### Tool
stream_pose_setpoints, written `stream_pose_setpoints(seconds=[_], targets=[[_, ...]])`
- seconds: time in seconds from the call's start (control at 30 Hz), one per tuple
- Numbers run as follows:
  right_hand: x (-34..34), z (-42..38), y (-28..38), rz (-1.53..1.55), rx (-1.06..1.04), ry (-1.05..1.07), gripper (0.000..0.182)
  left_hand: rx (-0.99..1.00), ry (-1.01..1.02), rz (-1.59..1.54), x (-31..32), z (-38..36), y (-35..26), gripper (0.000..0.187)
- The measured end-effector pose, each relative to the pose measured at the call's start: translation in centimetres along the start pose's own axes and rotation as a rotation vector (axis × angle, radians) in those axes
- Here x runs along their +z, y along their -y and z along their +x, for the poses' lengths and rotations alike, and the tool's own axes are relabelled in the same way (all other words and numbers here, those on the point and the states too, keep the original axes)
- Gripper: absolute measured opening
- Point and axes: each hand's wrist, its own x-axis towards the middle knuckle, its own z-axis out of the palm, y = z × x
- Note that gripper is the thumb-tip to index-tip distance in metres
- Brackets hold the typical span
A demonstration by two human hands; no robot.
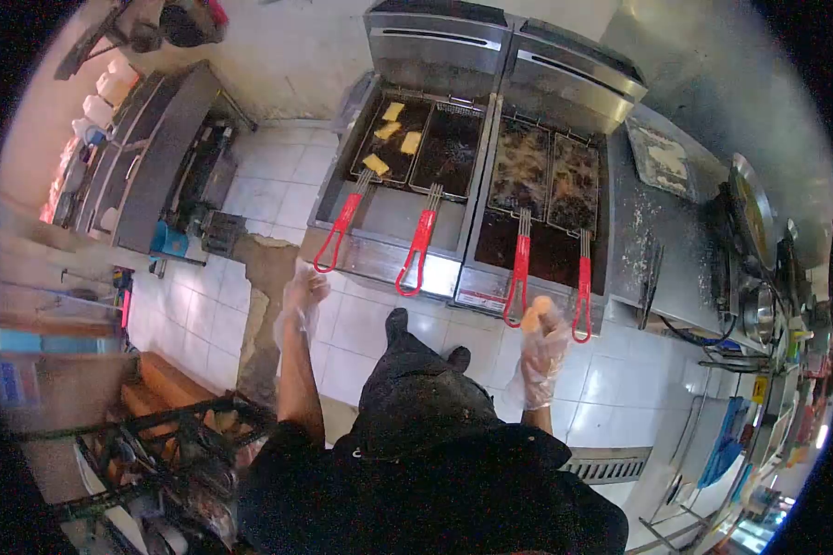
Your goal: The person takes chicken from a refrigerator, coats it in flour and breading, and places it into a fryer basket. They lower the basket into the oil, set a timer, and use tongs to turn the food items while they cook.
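This is a commercial kitchen, shown by steel deep fryers [442, 48] with red-handled baskets [522, 254] hooked inside.

Bright red handles [522, 254] stood out against silver-grey fryers [440, 55].
I saw plain yellow pieces [410, 142] over near-black oil [444, 157], while the neighbouring froth [520, 162] was a mottled brown, flecked paler. The floor [278, 166] was white, ruled into a grid by greyish lines, with a dull brown patch [268, 287] breaking the pattern. Clothes [426, 490] and shoes [395, 326] were black; the gloves [544, 365] were clear with a milky sheen. White specks dotted the grey surface [671, 231], and a cloth [727, 453] showed vivid blue.
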Motion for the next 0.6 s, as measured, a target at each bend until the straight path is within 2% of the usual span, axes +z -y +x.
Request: stream_pose_setpoints(seconds=[0.03, 0.07, 0.1, 0.17, 0.2, 0.23, 0.27, 0.3, 0.37, 0.4, 0.43, 0.47, 0.5, 0.53, 0.57, 0.6], targets=[[0.8, -0.8, 1.3, 0.004, 0.075, 0.112, 0.022, -0.084, 0.106, 0.059, 1.5, -0.7, -2.5, 0.034], [1.9, -1.6, -0.3, -0.07, 0.09, 0.106, 0.022, -0.167, 0.214, 0.118, 3.1, -0.9, -4.2, 0.035], [3.0, -2.4, -1.8, -0.068, 0.087, 0.085, 0.022, -0.161, 0.233, 0.126, 4.4, -0.3, -4.9, 0.035], [5.6, -3.5, -2.0, -0.151, 0.068, 0.175, 0.022, -0.298, 0.526, -0.092, 6.4, 1.1, -6.2, 0.033], [6.2, -3.9, -0.8, -0.462, -0.147, 0.223, 0.024, -0.293, 0.548, -0.076, 6.5, 3.1, -5.9, 0.033], [8.0, -4.1, -1.4, -0.458, -0.144, 0.195, 0.024, -0.381, 0.715, -0.101, 6.3, 6.0, -4.8, 0.032], [10.1, -4.0, -2.9, -0.29, 0.015, 0.198, 0.022, -0.472, 0.881, -0.126, 6.4, 8.0, -4.7, 0.032], [12.0, -3.7, -3.4, -0.119, 0.164, 0.203, 0.021, -0.467, 0.903, -0.114, 6.8, 9.0, -5.4, 0.032], [14.7, -4.0, -1.9, -0.136, 0.123, 0.13, 0.02, -0.317, 0.94, -0.031, 6.8, 9.4, -4.4, 0.031], [15.9, -4.0, -0.8, -0.149, 0.075, 0.07, 0.02, -0.335, 0.951, -0.038, 7.0, 10.4, -3.3, 0.031], [17.0, -3.9, 0.5, -0.168, 0.082, 0.067, 0.02, -0.477, 0.913, -0.19, 7.1, 11.7, -1.6, 0.031], [18.0, -4.2, 2.2, -0.051, 0.144, 0.062, 0.02, -0.622, 0.854, -0.335, 6.8, 11.3, -1.2, 0.032], [18.8, -4.6, 4.0, 0.073, 0.204, 0.047, 0.021, -0.64, 0.85, -0.331, 6.0, 10.5, -0.9, 0.032], [18.8, -4.5, 6.5, -0.008, 0.219, 0.129, 0.026, -0.503, 0.789, -0.028, 6.6, 7.8, -3.1, 0.033], [19.4, -4.3, 6.1, -0.018, 0.212, 0.106, 0.026, -0.354, 0.722, 0.263, 7.2, 5.3, -5.3, 0.033], [19.8, -4.8, 5.1, -0.023, 0.289, 0.08, 0.024, -0.314, 0.706, 0.239, 6.8, 3.3, -6.6, 0.033]])
